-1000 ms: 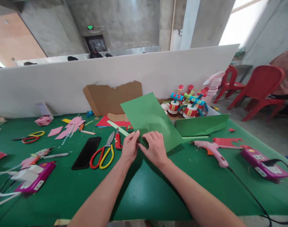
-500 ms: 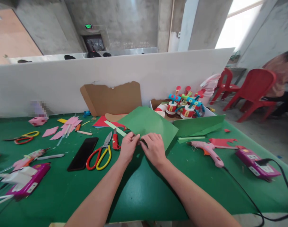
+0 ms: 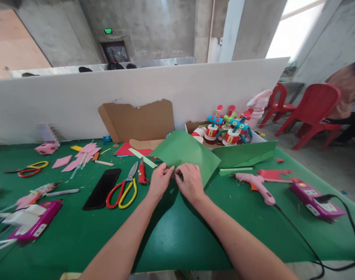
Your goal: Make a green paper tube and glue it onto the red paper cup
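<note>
Plainly, both bare forearms [image 3: 122, 238] reach forward and converge, fingertips nearly meeting. The left hand [image 3: 159, 181] is closed in a pinch on the near edge of one thin green paper sheet [image 3: 192, 149]; the right hand [image 3: 191, 179], fingers curled, pinches that edge just beside it. The sheet tilts above the green tabletop [image 3: 171, 237]. Around lie two metal scissors with red-and-yellow handles [image 3: 129, 180], two pink glue guns [image 3: 260, 187], two purple power strips [image 3: 313, 201], one black rectangular phone [image 3: 102, 189] and one red utility knife [image 3: 141, 174].

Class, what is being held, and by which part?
A green paper sheet, by its near side, in left grip and right grip; exact contact partly hidden.
</note>
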A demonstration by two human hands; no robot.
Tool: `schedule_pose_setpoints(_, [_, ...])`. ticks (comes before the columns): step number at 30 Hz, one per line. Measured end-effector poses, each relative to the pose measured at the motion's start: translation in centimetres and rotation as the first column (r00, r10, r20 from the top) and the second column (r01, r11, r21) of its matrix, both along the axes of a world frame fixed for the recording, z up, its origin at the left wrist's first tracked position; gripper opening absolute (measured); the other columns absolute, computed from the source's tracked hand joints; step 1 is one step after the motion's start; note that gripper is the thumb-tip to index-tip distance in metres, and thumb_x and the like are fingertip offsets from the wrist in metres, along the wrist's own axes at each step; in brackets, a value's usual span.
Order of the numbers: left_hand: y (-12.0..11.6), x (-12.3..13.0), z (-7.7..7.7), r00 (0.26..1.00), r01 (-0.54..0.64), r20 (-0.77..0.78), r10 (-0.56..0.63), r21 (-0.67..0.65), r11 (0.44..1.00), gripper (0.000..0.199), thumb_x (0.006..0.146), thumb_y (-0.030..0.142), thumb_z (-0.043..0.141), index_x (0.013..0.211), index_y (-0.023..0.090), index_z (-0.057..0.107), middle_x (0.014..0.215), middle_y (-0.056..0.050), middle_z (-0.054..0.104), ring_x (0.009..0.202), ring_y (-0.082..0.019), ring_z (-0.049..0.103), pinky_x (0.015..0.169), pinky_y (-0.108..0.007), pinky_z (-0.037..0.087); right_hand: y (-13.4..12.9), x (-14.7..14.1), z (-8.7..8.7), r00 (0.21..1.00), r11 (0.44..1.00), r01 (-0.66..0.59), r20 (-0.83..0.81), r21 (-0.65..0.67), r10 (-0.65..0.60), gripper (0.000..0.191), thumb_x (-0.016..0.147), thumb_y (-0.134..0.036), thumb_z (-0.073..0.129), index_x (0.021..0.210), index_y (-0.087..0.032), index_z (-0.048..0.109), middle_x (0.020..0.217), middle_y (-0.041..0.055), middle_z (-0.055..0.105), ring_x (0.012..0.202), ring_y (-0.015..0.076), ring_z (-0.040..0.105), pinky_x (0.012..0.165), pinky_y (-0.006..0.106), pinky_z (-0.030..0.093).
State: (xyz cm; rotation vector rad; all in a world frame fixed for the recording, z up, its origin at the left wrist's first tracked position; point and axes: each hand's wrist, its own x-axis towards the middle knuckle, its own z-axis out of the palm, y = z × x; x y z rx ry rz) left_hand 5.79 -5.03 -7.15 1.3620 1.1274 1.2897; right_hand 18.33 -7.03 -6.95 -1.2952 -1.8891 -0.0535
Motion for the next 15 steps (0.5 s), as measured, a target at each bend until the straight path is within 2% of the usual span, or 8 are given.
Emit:
schedule_pose_setpoints(5, [0.14, -0.12, -0.29, 0.999, 0.029, -0.042, -0.028, 0.008, 1.0, 0.038, 0.072, 0.046, 0.065, 0.062, 0.021, 0.04, 0.049, 0.01, 0.039, 0.049, -0.008, 0.037, 0.051, -0.02, 0.032, -0.02, 0.13, 0.17, 0.998, 0.997, -0.047, -0.048, -0.066, 0.044, 0.016, 0.082, -0.009, 0.055, 0.071, -0.021, 0.054, 0.072, 0.0, 0.06, 0.074, 0.0169, 0.055, 0.076, 0.031, 0.035])
schedule_pose_setpoints(15, [0.22, -0.4, -0.26, 0.989, -0.018, -0.147, 0.025, 0.052, 0.998, 0.04, 0.075, 0.046, 0.062, 0.06, 0.021, 0.035, 0.047, 0.01, 0.037, 0.047, -0.007, 0.031, 0.047, -0.021, 0.025, -0.09, -0.3, -0.15, 0.991, 0.988, -0.059, -0.127, -0.141, 0.041, 0.014, 0.081, -0.016, 0.059, 0.069, -0.021, 0.055, 0.07, 0.0009, 0.064, 0.072, 0.0178, 0.059, 0.076, 0.032, 0.039])
